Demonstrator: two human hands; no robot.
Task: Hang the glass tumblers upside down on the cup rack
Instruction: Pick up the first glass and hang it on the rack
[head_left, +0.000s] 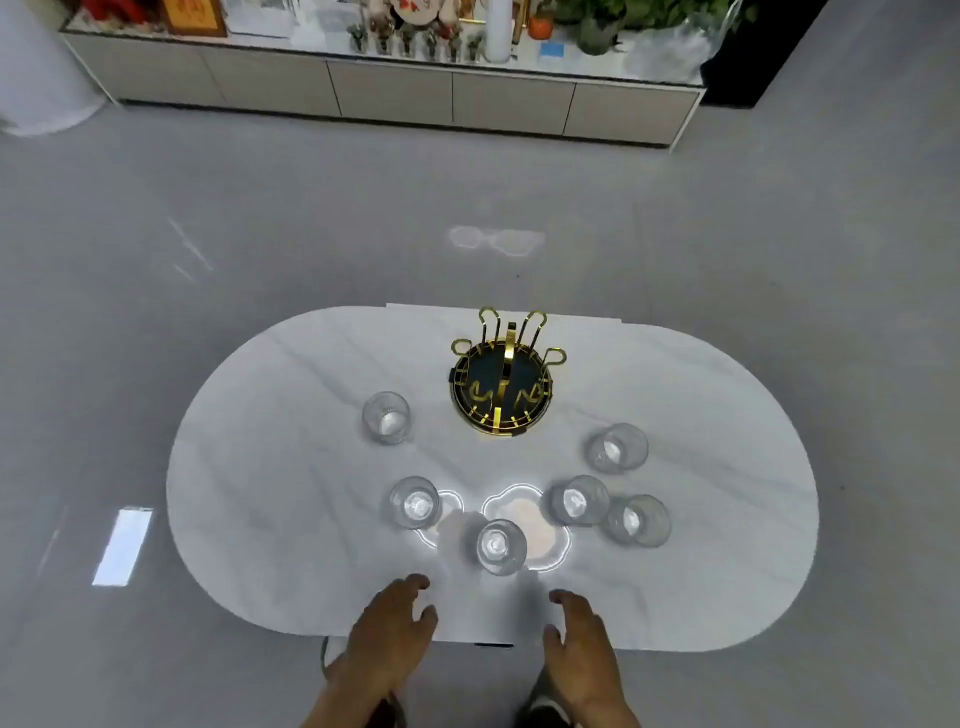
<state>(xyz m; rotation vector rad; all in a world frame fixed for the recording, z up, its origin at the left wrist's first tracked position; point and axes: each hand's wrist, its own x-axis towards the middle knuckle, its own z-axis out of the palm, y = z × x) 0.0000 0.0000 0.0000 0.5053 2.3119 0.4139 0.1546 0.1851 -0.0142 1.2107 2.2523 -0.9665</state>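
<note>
Table: oval white marble-look top (270, 467), glossy, lamp glare seen near the front middle.
Rack: gold wire cup rack (501, 387) on a dark round base, set toward the far middle of the table; looped prongs are seen rising from it, all bare. No glass hung yet.
Tumblers: six clear glasses, all standing on the table, none touching the rack. Far-left tumbler (387, 418) just left of the rack; far-right tumbler (617, 448) to the rack's right; front-left tumbler (414, 502); nearest tumbler (501, 546) in the front middle; a right-hand pair (576, 500) and (638, 520), close enough that contact cannot be ruled out.
Orientation: which way up the glasses stand cannot be told for certain through the glare.
Left hand (387, 636): empty, fingers loosely spread, hovering at the near table edge.
Right hand (582, 642): empty, fingers loosely curled and apart, likewise at the near edge. The nearest tumbler lies between and just beyond both hands.
Handling, judged: rigid, brittle, smooth-walled glass; likely moderate weight with a thick bottom. Slip is the risk, and a knock against metal wire or a neighbouring glass.
Hold, judged: best taken around the side wall, thumb opposed to fingers, then lowered mouth-down over a prong without striking it.
Stage, judged: task at its start; nearest tumbler the likely first pick.
</note>
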